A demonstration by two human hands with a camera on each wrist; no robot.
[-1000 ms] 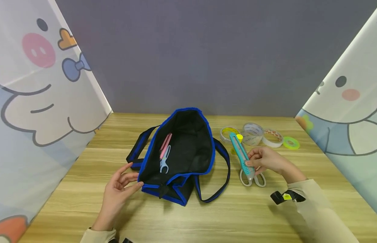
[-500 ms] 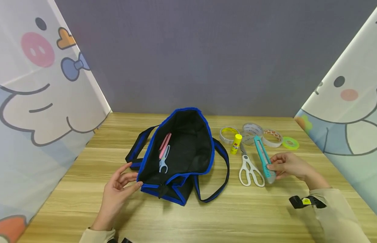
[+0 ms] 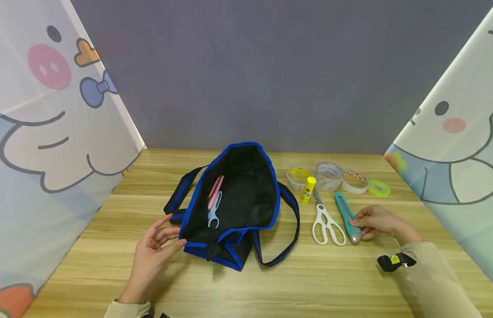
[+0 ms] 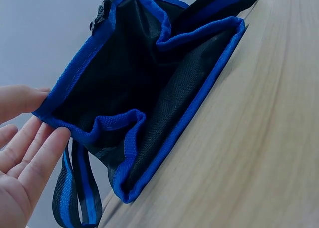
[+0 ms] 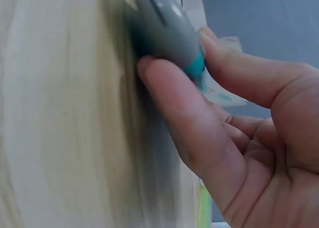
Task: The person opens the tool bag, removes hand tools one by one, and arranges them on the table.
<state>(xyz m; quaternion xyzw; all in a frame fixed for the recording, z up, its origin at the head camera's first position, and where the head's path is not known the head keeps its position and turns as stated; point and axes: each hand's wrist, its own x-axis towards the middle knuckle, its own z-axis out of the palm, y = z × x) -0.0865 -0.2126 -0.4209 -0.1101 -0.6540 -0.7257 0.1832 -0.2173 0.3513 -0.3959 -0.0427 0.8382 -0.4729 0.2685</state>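
Note:
My left hand (image 3: 152, 252) pinches the near left corner of a black bag with blue trim (image 3: 279, 194); in the left wrist view, the thumb (image 4: 22, 101) lies on one side of its rim and the fingers on the other. Inside the bag lie a pink tool (image 3: 216, 192) and a light blue piece with a finger loop (image 3: 213, 217). At the right, my right hand (image 3: 383, 224) pinches a teal and grey utility knife (image 3: 343, 208) by its rear end, low over the table. White-handled scissors (image 3: 321, 215) lie just left of the knife.
A yellow glue stick (image 3: 308, 191) stands by the scissors' blade. Behind are a tape roll with a yellow core (image 3: 292, 182), a clear tape roll (image 3: 329, 185), a white roll (image 3: 355, 190) and a small green roll (image 3: 379, 192). A bag strap (image 3: 295, 207) loops toward the scissors.
My right hand has carried the utility knife from over the scissors to their right and lowered it toward the table. My left hand and the bag have stayed in place.

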